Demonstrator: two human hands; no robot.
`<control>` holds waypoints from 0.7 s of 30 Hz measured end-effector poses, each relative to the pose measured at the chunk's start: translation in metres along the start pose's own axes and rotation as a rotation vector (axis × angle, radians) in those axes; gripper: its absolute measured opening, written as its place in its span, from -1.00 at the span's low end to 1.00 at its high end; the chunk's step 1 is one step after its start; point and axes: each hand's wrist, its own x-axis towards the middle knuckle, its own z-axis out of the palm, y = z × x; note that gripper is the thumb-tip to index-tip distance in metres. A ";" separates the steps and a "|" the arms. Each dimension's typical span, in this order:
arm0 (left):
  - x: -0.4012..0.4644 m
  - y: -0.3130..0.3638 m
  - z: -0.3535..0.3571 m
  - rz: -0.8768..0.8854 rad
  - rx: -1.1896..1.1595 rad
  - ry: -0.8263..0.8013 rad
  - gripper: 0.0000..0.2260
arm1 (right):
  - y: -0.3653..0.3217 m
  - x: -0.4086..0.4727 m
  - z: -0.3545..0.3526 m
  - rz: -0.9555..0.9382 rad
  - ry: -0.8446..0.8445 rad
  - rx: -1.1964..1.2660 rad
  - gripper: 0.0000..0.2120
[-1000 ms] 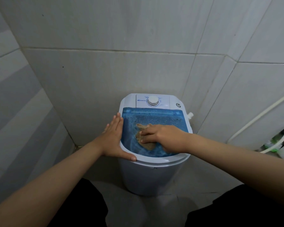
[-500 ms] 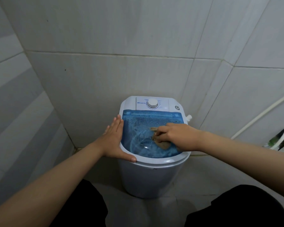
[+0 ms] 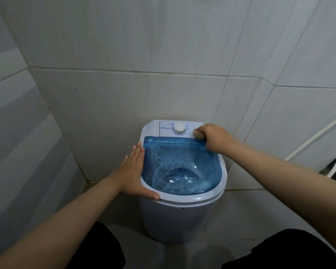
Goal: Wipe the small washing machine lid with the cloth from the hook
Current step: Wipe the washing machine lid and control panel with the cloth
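Note:
A small white washing machine (image 3: 180, 216) stands on the floor against the tiled wall. Its see-through blue lid (image 3: 179, 166) is down, with water drops on the far half. My left hand (image 3: 135, 174) lies flat against the lid's left rim, thumb on the front edge, holding nothing. My right hand (image 3: 211, 137) is at the back right corner, fist closed on a bunched brown cloth (image 3: 198, 134) that presses on the white control panel beside the round dial (image 3: 179, 129).
Grey tiled walls (image 3: 124, 98) close in behind and to the left. A white hose (image 3: 316, 134) runs down the wall at the right, with dark fittings at the right edge. My dark-clothed knees (image 3: 291, 251) sit at the bottom.
My right hand has carried the cloth from the middle of the blue lid up to the back right corner by the dial. The left hand has stayed on the rim.

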 end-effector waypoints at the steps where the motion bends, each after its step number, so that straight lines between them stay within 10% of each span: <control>1: 0.000 0.000 0.000 -0.002 -0.003 0.003 0.40 | 0.000 0.001 0.007 -0.001 -0.029 -0.037 -0.63; 21: -0.001 0.000 0.001 -0.008 0.006 0.011 0.40 | -0.053 -0.124 0.046 0.121 -0.144 -0.055 -0.30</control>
